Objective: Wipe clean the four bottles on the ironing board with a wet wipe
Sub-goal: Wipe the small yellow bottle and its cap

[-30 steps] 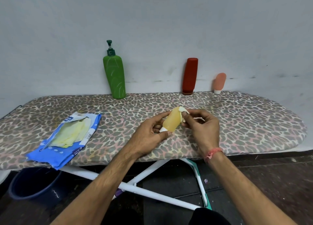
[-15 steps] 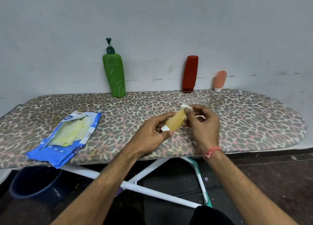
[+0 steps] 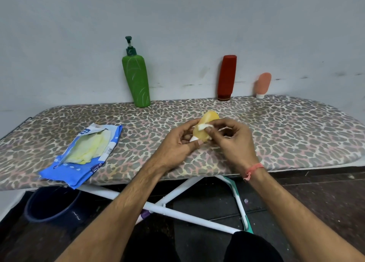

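Hands at frame centre, above the ironing board. Left hand grips a yellow bottle, fingers curled round its lower end (white cap pointing down-left). Right hand pinches a white wipe against the bottle's side. Along the wall, upper half of the frame, stand three more bottles: green pump left of centre, red right of centre, pink further right. Blue wipe pack lies open at lower left of the board; a dark bucket sits beneath it.
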